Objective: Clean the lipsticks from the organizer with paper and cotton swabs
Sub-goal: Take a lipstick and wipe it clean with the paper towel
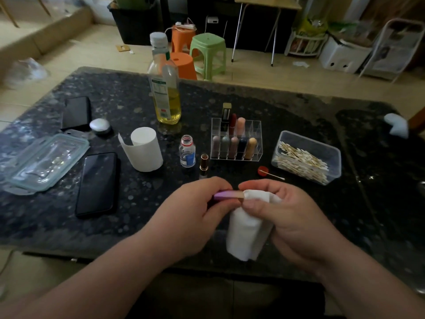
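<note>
Purple lipstick (226,195) is lying along 9–3; my left hand (190,217) is gripping its 9 o'clock end, right hand (289,215) is pinching paper (246,236) over the 3 o'clock end.

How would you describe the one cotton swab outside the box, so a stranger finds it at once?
Find the clear plastic box of cotton swabs on the right of the dark table. Just left of it lies one swab, its end on a red cap; the rest are inside the box.

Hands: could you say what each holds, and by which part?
Left hand grips the lipstick by its purple end; right hand pinches the paper's top against the other end.
</note>
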The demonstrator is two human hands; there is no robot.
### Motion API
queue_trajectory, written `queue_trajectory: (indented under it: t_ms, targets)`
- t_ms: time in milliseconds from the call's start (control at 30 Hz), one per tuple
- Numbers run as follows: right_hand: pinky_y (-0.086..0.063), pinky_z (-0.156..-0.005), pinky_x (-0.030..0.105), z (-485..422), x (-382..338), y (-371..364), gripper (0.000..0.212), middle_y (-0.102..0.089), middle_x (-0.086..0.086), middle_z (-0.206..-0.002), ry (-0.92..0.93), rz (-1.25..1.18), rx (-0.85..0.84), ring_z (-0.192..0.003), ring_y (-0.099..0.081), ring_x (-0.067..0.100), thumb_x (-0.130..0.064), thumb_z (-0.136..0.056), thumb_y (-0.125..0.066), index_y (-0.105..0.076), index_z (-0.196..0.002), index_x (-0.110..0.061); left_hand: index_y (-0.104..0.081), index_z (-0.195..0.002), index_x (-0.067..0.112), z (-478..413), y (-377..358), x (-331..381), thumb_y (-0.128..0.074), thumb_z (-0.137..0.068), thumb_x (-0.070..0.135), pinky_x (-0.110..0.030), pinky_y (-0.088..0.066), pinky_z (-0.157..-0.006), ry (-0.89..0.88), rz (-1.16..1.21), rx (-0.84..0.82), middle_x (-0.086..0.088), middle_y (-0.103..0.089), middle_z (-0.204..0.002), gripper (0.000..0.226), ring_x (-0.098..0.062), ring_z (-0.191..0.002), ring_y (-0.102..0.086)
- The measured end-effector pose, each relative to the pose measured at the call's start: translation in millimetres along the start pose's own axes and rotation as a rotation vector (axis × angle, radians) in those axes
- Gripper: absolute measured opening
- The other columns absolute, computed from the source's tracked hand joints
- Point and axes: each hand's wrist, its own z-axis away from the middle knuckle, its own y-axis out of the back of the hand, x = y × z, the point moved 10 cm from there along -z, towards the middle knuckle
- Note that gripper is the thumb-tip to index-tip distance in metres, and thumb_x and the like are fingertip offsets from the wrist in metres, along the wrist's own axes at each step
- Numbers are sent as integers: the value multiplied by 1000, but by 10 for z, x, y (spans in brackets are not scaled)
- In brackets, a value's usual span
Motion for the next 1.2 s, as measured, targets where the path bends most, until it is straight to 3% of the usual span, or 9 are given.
queue_trajectory:
  t_ms: [67, 167, 267, 333, 500, 733, 833, 933, 1200]
  targets:
    - [-58, -77, 40, -10, 68, -3, 34, -77, 13, -100, -101, -203, -44, -89, -74, 25, 0, -74, -70, -73, -106, -11, -60, -107, 46, 17, 52, 94, -49, -95, 50, -9, -43, -70, -132, -144, 72, 26, -58, -85, 17, 6, -87, -56]
    - [-57, -80, 43, -15, 38, 63, 39, -75, 14, -108, -61, -142, -51, -96, -73, 28, -4, -74, -74, -73, -110, -20, -62, -108, 44, 33, 44, 109, -48, -94, 56, -11, -46, -70, -161, -153, 93, 25, -59, -85, 23, 4, -88, -57]
    - [-57, -87, 44, 16, -93, 133, 40, -72, 2, -112, 107, 235, 13, -106, -70, 23, -21, -78, -83, -69, -109, -44, -69, -93, 36, -12, -153, -133, -56, -89, 59, -28, -56, -64, 119, 283, -129, 8, -69, -82, 27, -9, -71, -65]
    - [-60, -83, 36, 71, -196, 61, 42, -73, -3, -107, 208, 328, -36, -100, -72, 14, -16, -85, -79, -65, -107, -49, -72, -85, 33, 17, -296, -197, -52, -90, 58, -34, -54, -62, 263, 554, -290, 3, -69, -77, 33, -16, -68, -64]
    - [-60, -81, 27, 166, -232, -70, 46, -69, -15, -102, 248, 430, -137, -99, -70, 7, -12, -85, -76, -65, -106, -51, -74, -86, 28, 134, -472, -199, -50, -101, 46, -39, -50, -66, 340, 651, -561, -6, -62, -79, 34, -19, -68, -56]
    - [-57, -91, 39, 4, 51, 66, 37, -76, -6, -105, -54, 329, -86, -105, -69, 15, -10, -80, -81, -76, -104, -38, -62, -88, 46, -53, -306, -161, -61, -96, 47, -27, -55, -66, 126, 36, -306, 21, -68, -86, 8, -2, -75, -65]
    - [-54, -92, 46, -23, 305, 148, 34, -77, 13, -105, -301, -60, -21, -108, -68, 33, 5, -75, -75, -78, -103, -14, -61, -99, 47, -80, -297, -80, -58, -97, 49, -16, -47, -64, 100, -53, -250, 18, -65, -87, 4, 2, -79, -60]
    - [-53, -90, 44, -69, 340, 312, 44, -75, 17, -109, -340, -318, 118, -107, -68, 33, 2, -70, -70, -71, -114, -4, -59, -113, 45, -169, -220, -136, -56, -99, 47, -15, -41, -65, 101, -197, -172, 18, -61, -90, 15, 2, -79, -56]
    - [-55, -92, 42, -138, 263, 421, 52, -75, 14, -111, -278, -570, 243, -111, -68, 27, -4, -65, -78, -72, -116, -4, -51, -106, 44, -171, -343, -375, -67, -96, 35, -12, -46, -72, 220, 11, -113, 22, -65, -101, 21, 6, -91, -61]
